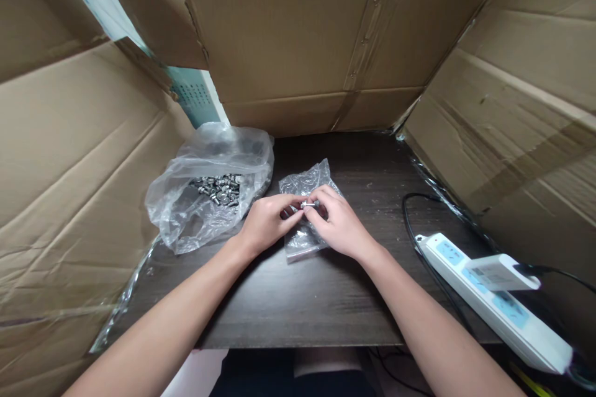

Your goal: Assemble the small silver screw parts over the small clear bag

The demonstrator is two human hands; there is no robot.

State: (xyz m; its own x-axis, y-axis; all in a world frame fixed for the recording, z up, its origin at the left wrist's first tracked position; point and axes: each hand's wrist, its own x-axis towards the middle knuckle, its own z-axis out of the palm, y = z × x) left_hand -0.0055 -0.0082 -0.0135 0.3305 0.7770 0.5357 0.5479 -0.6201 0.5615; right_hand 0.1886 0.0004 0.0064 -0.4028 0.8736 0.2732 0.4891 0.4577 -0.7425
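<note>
A small metal bolt [309, 204] lies crosswise between my two hands, over the middle of the table. My right hand [336, 217] pinches it by thumb and fingers at its right part. From the other side, the thumb and fingertips of my left hand [272, 218] close on its left end, where a small piece may sit that I cannot make out. Below both hands a clear plastic zip bag [305, 248] rests flat on the table. To the left, a larger clear plastic bag [209, 164] lies with its mouth open, holding a heap of metal bolts [223, 190].
Cardboard walls [298, 31] enclose the dark wooden table [279, 316] at the back and both sides. A white power strip [500, 307] with a plugged-in white adapter [503, 273] lies on the right. A black cable [410, 217] curves beside it.
</note>
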